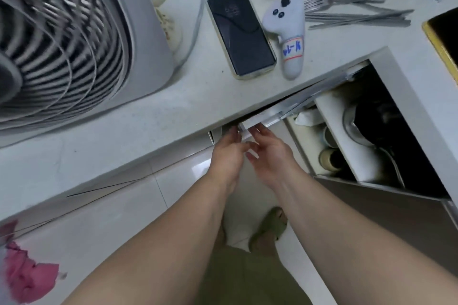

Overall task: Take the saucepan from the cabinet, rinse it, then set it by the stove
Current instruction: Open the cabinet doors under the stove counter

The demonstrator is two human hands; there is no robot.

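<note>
Both hands are held just under the countertop (153, 116) edge, at the top of a white cabinet door (250, 126). The left hand (229, 153) is curled loosely; the right hand (269, 150) is spread, fingers unclenched, fingertips at the door's edge. Right of the countertop, a saucepan (357, 126) is seen inside the open cabinet (386, 136).

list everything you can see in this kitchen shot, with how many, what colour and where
fan: one, grey, countertop left
phone: one, black, countertop centre
controller: one, white, labelled, right of phone
forks: several, silver, countertop upper right
cable: one, white, left of phone
cabinet door: one, white, under counter edge
open cabinet: one, dark inside, holding cookware and bottles
cloth: one, pink, lower left
slipper: one, green, floor
left hand: on door edge
right hand: on door edge
</note>
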